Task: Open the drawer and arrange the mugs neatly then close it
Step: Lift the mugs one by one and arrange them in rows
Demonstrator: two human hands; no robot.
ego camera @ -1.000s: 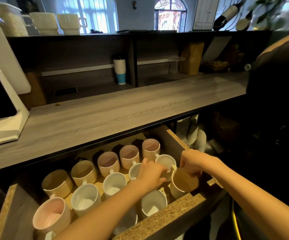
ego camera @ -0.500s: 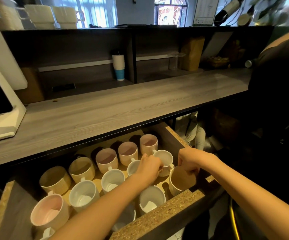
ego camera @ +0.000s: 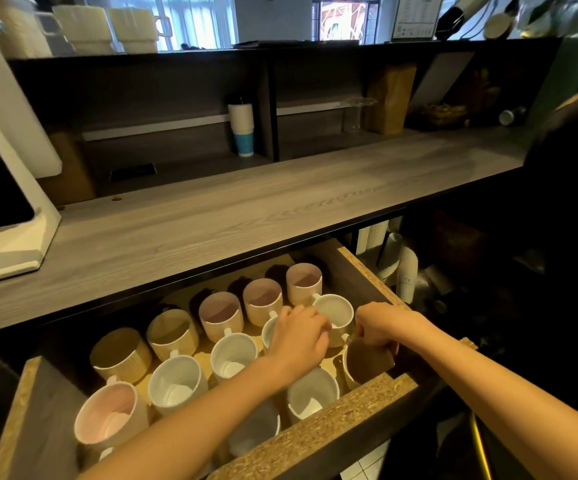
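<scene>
The drawer (ego camera: 318,441) stands pulled out under the grey counter and holds several mugs in rows: pink ribbed ones at the back, tan ones at the left, white ones in the middle. My left hand (ego camera: 299,336) rests over a white mug (ego camera: 269,332) in the middle row, fingers curled against the white mug (ego camera: 336,311) beside it. My right hand (ego camera: 381,325) grips the rim of a tan ribbed mug (ego camera: 363,367) in the drawer's front right corner.
The grey wood counter (ego camera: 246,216) overhangs the back of the drawer. A white machine (ego camera: 7,209) stands at its left, and a stack of paper cups (ego camera: 241,128) on the shelf behind. Stacked paper cups (ego camera: 405,271) lie under the counter, right of the drawer.
Both hands have slid slightly toward the back of the drawer. The tan mug under my right hand has shifted a little with it; my left hand moved up against the white mug.
</scene>
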